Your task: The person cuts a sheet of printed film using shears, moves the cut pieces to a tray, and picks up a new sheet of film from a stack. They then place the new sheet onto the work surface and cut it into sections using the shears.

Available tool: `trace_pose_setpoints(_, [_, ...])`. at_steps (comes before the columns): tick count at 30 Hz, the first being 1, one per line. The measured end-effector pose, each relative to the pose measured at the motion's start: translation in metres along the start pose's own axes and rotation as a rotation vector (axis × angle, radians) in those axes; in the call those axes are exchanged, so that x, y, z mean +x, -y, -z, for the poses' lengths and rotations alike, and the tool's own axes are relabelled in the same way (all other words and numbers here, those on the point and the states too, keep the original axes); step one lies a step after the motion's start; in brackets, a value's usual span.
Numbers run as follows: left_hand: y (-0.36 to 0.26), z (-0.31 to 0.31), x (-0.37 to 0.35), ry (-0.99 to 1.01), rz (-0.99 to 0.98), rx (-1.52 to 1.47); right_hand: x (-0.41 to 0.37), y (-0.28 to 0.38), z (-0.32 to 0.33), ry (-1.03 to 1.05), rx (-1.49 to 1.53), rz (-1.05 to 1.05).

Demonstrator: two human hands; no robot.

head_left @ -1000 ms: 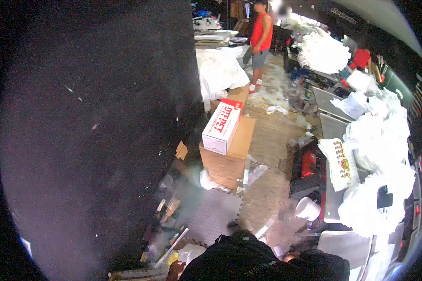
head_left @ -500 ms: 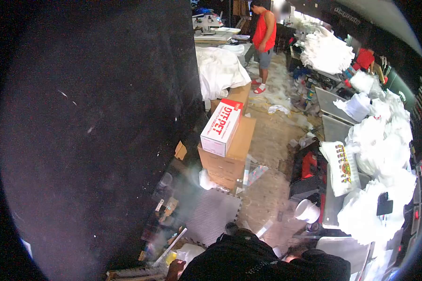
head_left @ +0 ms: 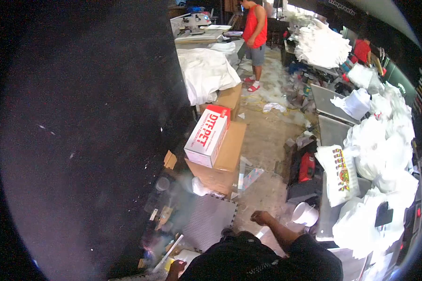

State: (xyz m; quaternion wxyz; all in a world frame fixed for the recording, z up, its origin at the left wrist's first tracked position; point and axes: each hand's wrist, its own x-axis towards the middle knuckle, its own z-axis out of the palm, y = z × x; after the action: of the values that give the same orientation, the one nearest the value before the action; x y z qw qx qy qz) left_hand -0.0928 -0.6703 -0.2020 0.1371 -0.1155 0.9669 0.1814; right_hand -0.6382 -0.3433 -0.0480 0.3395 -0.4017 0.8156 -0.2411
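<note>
My right hand [head_left: 262, 218] is held out in front of my body over the floor, its fingers curled in with nothing seen in them. To its right a white bucket [head_left: 305, 214] leans at a tilt. My left hand [head_left: 177, 267] hangs low at the bottom edge, close to a white sheet-like thing [head_left: 187, 255] and a yellow patch; its fingers are too small and dark to make out. Ahead, a white and red box lettered DTF PET [head_left: 206, 136] rests on a large brown cardboard box [head_left: 233, 149].
A dark wall [head_left: 89, 140] fills the left side. White garments [head_left: 380, 140] heap along the right-hand tables, with a printed shirt [head_left: 337, 175] among them. A person in a red top [head_left: 255, 28] stands up the aisle; another red-clad person [head_left: 362, 50] is far right. A grey foam mat [head_left: 208, 222] lies ahead.
My right arm has swung out into view from beside my body. The boxes and mat sit further left and slightly lower as my view shifts. My left hand stays low.
</note>
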Motion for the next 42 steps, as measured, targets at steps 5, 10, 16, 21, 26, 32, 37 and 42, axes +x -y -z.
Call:
trace_pose_setpoints(5, [-0.044, 0.050, 0.081, 0.399, 0.691, -0.294, 0.001, -0.005, 0.024, 0.032, 0.054, -0.186])
trace_pose_setpoints(10, [-0.103, 0.162, 0.161, 0.081, 0.009, 0.084, -0.040, -0.079, 0.029, -0.106, 0.214, -0.579])
trace_pose_setpoints(16, [-0.103, 0.200, 0.275, 0.233, 0.119, -0.238, -0.068, -0.118, 0.017, -0.180, 0.369, -0.848])
trace_pose_setpoints(21, [-0.109, 0.183, 0.397, 0.450, 0.007, -0.082, -0.085, -0.131, -0.012, -0.163, 0.451, -0.581])
trace_pose_setpoints(26, [-0.223, 0.258, 0.531, 0.541, -0.356, -0.160, -0.076, -0.145, 0.020, -0.194, 0.257, -0.725])
trace_pose_setpoints(32, [-0.312, 0.308, 0.694, 0.345, -0.306, -0.456, -0.023, -0.239, 0.136, -0.178, 0.238, -0.602])
trace_pose_setpoints(37, [-0.329, 0.391, 0.787, -0.056, -0.308, -0.047, -0.001, -0.155, 0.316, -0.872, 0.556, -0.804])
trace_pose_setpoints(42, [-0.227, 0.319, 0.892, -0.212, 0.040, -0.323, -0.036, -0.176, 0.280, -0.815, 0.303, -0.913])
